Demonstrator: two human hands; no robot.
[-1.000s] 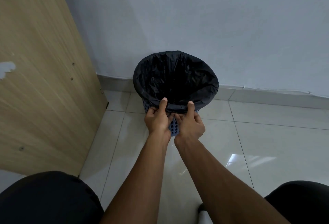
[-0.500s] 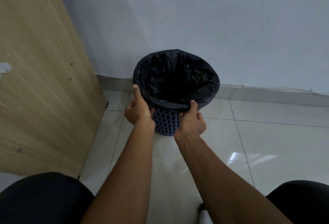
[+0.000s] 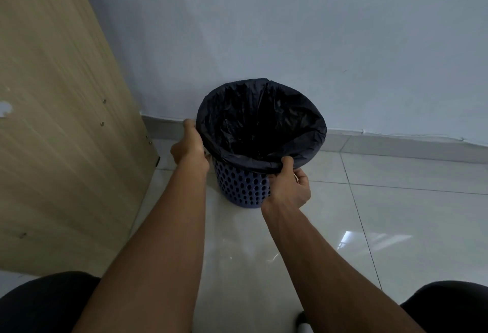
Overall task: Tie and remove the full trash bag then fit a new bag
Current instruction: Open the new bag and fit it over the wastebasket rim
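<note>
Two hands work one rim. The black bag (image 3: 261, 126), mouth open, lines the blue basket (image 3: 241, 187) at frame centre, its cuff folded down over the rim. The left hand (image 3: 188, 145) touches the cuff at the rim's left edge; its fingers are hidden, so the grip cannot be told. The right hand (image 3: 289, 187) pinches the cuff at lower right, thumb on top. Judgement: the fold sits above both hands, so freeing it calls for an upward peel.

Bag (image 3: 264, 126): black. Bin (image 3: 241, 187): blue, dotted with holes. Panel (image 3: 60, 121): light wood grain. Wall (image 3: 290, 28): pale blue-grey. Floor (image 3: 396, 213): glossy white tile.
</note>
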